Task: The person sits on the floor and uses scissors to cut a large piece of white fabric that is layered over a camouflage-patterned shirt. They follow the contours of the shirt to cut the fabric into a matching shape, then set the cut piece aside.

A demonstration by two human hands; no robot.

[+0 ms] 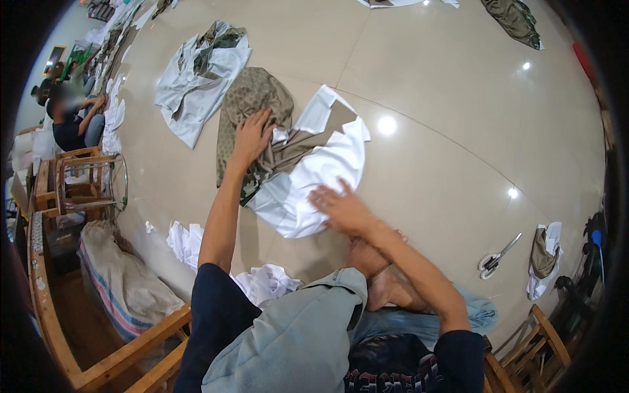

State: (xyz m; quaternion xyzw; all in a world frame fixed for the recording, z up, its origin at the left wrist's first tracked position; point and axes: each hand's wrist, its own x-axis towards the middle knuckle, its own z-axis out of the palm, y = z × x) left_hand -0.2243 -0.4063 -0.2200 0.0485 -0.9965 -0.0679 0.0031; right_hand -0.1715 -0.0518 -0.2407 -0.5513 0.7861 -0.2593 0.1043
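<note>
In front of me on the tiled floor lies a piece of brown patterned fabric (pixel 259 90), joined or overlapped with white fabric (pixel 331 167); I cannot tell which. My left hand (pixel 251 139) rests on the brown part, its fingers stretched out over the folds. Over the near edge of the white part is my right hand (pixel 342 208), fingers spread and slightly blurred. Whether it touches the fabric is unclear. A plain tan strip of cloth (pixel 295 149) runs between the two colours, rumpled.
White and camouflage fabric (pixel 196 88) lies at the far left. Scissors (pixel 499 256) and a small tan-and-white bundle (pixel 544 259) are at the right. White scraps (pixel 268 283) lie beside my leg. A woven sack (pixel 124 275) and wooden frame (pixel 131 347) stand left; another person (pixel 73 124) sits beyond.
</note>
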